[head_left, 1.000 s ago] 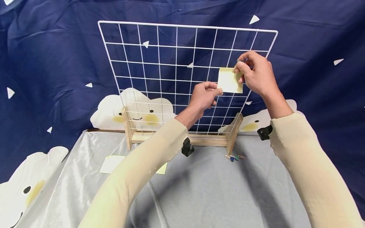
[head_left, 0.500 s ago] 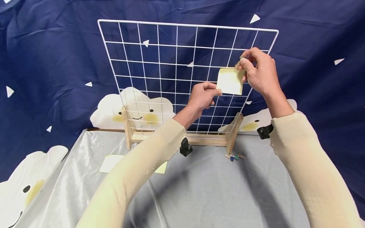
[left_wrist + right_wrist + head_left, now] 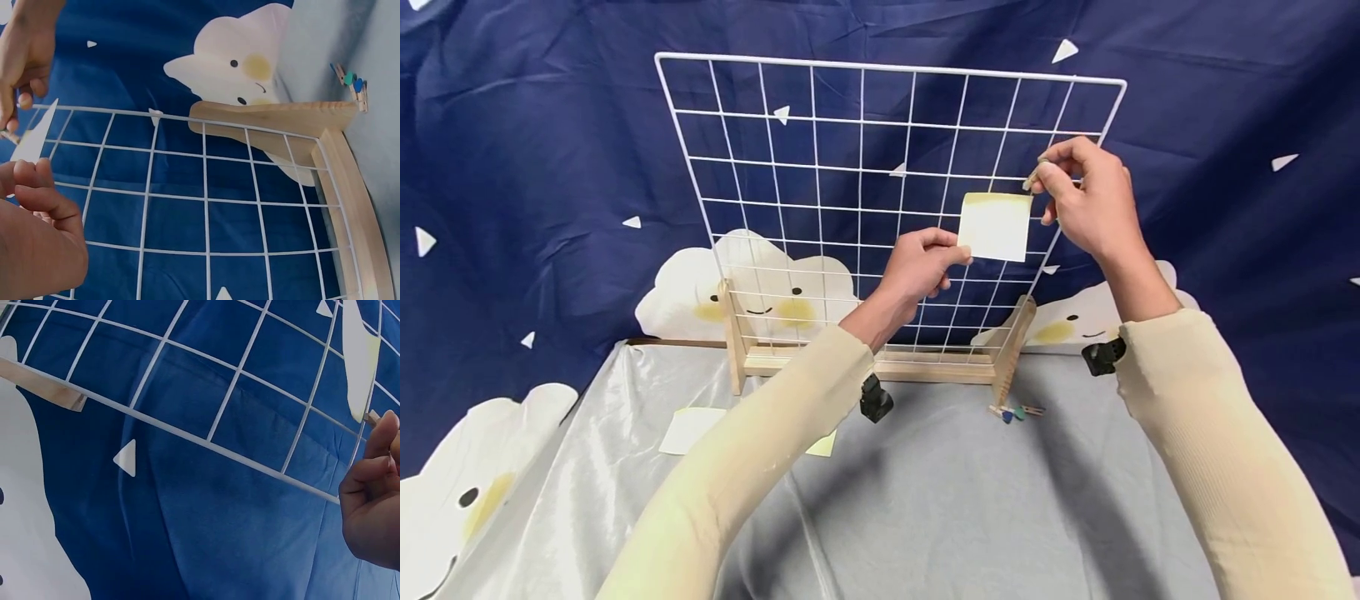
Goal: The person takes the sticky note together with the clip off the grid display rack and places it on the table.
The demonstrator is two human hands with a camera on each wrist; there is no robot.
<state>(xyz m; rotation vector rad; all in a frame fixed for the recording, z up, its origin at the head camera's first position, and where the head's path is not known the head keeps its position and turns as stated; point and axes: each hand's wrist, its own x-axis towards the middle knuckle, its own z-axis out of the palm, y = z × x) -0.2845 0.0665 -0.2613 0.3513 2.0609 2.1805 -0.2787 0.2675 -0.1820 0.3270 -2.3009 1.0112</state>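
A pale yellow sticky note (image 3: pixel 995 227) is pinched at its lower left corner by my left hand (image 3: pixel 919 265), in front of the upper right part of a white wire grid (image 3: pixel 837 170). Between thumb and fingers, my right hand (image 3: pixel 1093 193) pinches a small wooden clothespin (image 3: pixel 1033 177) at the note's upper right corner. Whether the clothespin's tip touches the paper I cannot tell. The left wrist view catches the note (image 3: pixel 39 134) nearly edge-on. In the right wrist view the clothespin (image 3: pixel 373 418) pokes out from the fingertips beside the paper.
The grid stands upright in a wooden base (image 3: pixel 880 367) on a grey cloth (image 3: pixel 955 500). Several clothespins (image 3: pixel 1017 412) with blue and green decorations lie by its right foot. A white paper (image 3: pixel 691 430) and a yellow note (image 3: pixel 822 445) lie at left, the latter partly behind the left sleeve.
The note and my left hand have shifted down and left. My right hand, with the clothespin, has moved slightly right, and the note's upper right corner now shows.
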